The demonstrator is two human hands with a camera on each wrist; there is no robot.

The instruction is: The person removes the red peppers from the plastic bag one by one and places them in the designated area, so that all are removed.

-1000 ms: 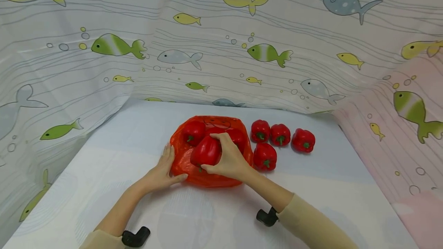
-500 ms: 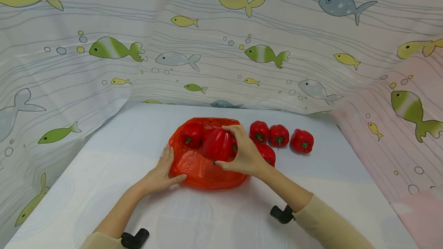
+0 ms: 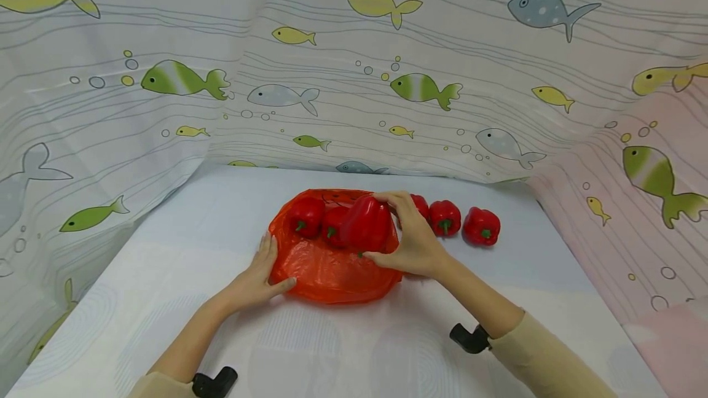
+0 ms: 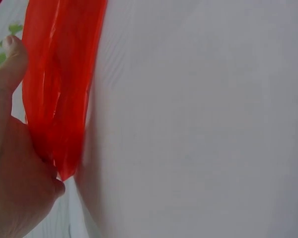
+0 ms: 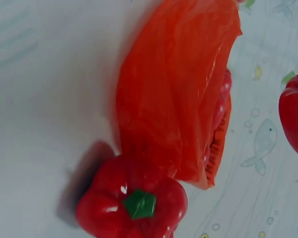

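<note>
In the head view my right hand point(image 3: 417, 238) holds a red bell pepper point(image 3: 366, 224) between thumb and fingers, above the right part of a bright orange-red plastic bag point(image 3: 337, 275). Part of this raised pepper point(image 5: 295, 116) shows at the right wrist view's edge. Two more red peppers are visible inside the bag, one at the left point(image 3: 306, 217) and one partly hidden point(image 3: 332, 226). My left hand point(image 3: 259, 272) rests against the bag's left side, fingers extended and thumb spread along the front. The left wrist view shows that hand point(image 4: 20, 168) touching the bag's wall point(image 4: 59, 84).
Right of the bag, red peppers stand on the white table point(image 3: 498, 300): a middle one point(image 3: 445, 218), a rightmost one point(image 3: 482, 227) and one partly covered by my hand point(image 3: 420, 206). Another pepper point(image 5: 131, 198) sits against the bag. A fish-patterned curtain point(image 3: 332, 78) surrounds the table.
My right hand has lifted the pepper and moved it rightward over the bag, uncovering peppers inside. It now hides the nearest pepper outside. The left hand stays at the bag's side.
</note>
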